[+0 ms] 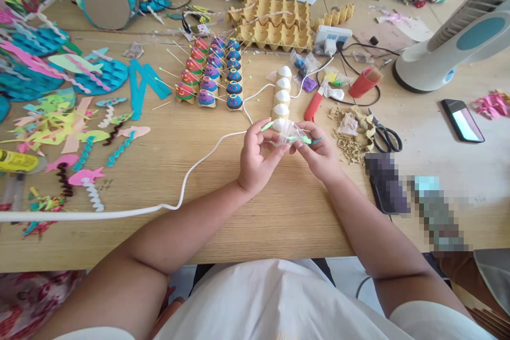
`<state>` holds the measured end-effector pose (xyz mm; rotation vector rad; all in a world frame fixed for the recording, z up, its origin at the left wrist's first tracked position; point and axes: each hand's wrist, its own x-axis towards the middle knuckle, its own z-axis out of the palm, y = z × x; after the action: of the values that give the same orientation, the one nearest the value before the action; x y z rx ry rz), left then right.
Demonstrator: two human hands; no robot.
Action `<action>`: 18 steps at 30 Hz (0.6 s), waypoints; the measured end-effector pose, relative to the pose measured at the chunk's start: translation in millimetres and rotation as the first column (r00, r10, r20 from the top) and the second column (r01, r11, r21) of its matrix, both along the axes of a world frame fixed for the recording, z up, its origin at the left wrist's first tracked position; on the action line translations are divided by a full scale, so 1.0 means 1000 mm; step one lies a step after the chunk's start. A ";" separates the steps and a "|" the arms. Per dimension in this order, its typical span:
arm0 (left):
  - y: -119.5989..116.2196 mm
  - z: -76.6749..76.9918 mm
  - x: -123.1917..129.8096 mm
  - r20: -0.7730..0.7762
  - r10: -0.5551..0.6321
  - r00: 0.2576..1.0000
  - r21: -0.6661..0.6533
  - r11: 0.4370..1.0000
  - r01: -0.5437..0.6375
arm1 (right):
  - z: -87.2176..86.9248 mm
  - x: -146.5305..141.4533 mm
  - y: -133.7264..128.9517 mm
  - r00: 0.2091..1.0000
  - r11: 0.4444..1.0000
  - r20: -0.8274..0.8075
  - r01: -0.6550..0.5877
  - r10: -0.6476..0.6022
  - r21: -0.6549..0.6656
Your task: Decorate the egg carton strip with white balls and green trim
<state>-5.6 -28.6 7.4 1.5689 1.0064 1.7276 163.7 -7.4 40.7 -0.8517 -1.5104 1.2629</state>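
Note:
Between my hands is a small clear plastic bag [290, 128] with light green material in it, perhaps modelling clay. My left hand [255, 156] pinches the bag from the left, and a bit of light green shows at its fingertips. From the right, my right hand [321, 156] grips the same bag with thumb and fingers; a thin teal tip sticks out by its fingers. Just beyond them lies an egg-carton strip [275, 96] with a row of white-topped bumps. Its near end is partly hidden by the bag and hands.
Painted carton strips [207, 84] with thin sticks stand left of centre. Paper fish [85, 176] and scraps lie at left. A white cable [181, 191] crosses the table. Scissors [384, 133], a red paper tube [364, 84], a phone [462, 119] and a fan [434, 58] are at right.

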 end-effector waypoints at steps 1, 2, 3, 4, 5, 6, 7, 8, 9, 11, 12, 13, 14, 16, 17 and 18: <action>0.000 0.000 0.000 -0.003 0.013 1.000 0.009 1.000 -0.013 | 0.000 0.000 0.000 1.000 1.000 0.012 0.006 -0.006 0.014; 0.000 0.001 0.000 -0.015 0.038 0.999 0.025 0.999 -0.037 | 0.000 0.000 0.000 1.000 1.000 0.023 0.009 -0.010 0.029; -0.001 0.002 -0.001 -0.032 0.070 0.997 0.046 0.997 -0.069 | 0.000 0.000 0.000 0.999 0.999 0.032 0.009 -0.011 0.043; -0.001 0.003 -0.002 -0.054 0.103 0.993 0.070 0.993 -0.099 | -0.001 -0.001 0.000 0.999 0.998 0.037 0.007 -0.010 0.057; -0.002 0.004 -0.002 -0.077 0.132 0.988 0.091 0.988 -0.124 | -0.001 -0.001 0.000 0.999 0.998 0.038 0.005 -0.008 0.070; -0.002 0.005 -0.003 -0.099 0.152 0.983 0.106 0.984 -0.142 | -0.001 -0.002 -0.001 0.999 0.996 0.038 0.007 -0.010 0.084; -0.002 0.006 -0.003 -0.120 0.163 0.979 0.113 0.982 -0.150 | -0.001 -0.003 -0.002 0.999 0.995 0.042 0.010 -0.015 0.096; -0.003 0.006 -0.004 -0.136 0.168 0.976 0.114 0.982 -0.153 | -0.001 -0.003 -0.002 0.998 0.994 0.051 0.015 -0.020 0.109; -0.003 0.006 -0.004 -0.149 0.168 0.975 0.111 0.982 -0.152 | -0.001 -0.003 -0.003 0.998 0.992 0.063 0.020 -0.028 0.122; -0.003 0.006 -0.004 -0.164 0.162 0.973 0.101 0.984 -0.147 | -0.002 -0.003 -0.003 0.995 0.988 0.087 0.028 -0.042 0.155; -0.003 0.005 -0.004 -0.168 0.157 0.973 0.099 0.985 -0.142 | -0.003 -0.003 -0.003 0.994 0.985 0.099 0.031 -0.049 0.172; -0.003 0.004 -0.004 -0.171 0.150 0.974 0.100 0.986 -0.135 | -0.004 -0.003 -0.003 0.992 0.981 0.111 0.035 -0.057 0.189; -0.003 0.003 -0.004 -0.173 0.144 0.974 0.101 0.987 -0.127 | -0.005 -0.003 -0.002 0.990 0.978 0.124 0.042 -0.069 0.205; -0.003 0.002 -0.004 -0.172 0.132 0.976 0.106 0.988 -0.115 | -0.007 -0.003 -0.002 0.984 0.974 0.154 0.054 -0.090 0.222; -0.003 0.001 -0.004 -0.170 0.126 0.977 0.109 0.988 -0.109 | -0.008 -0.003 -0.002 0.982 0.973 0.166 0.057 -0.095 0.223; -0.003 0.001 -0.004 -0.167 0.122 0.978 0.112 0.988 -0.104 | -0.008 -0.003 -0.002 0.980 0.974 0.176 0.057 -0.096 0.218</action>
<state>-9.7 -31.3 8.2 1.7840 1.1271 1.7667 160.6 -9.3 32.8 -0.8959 -1.7084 0.9662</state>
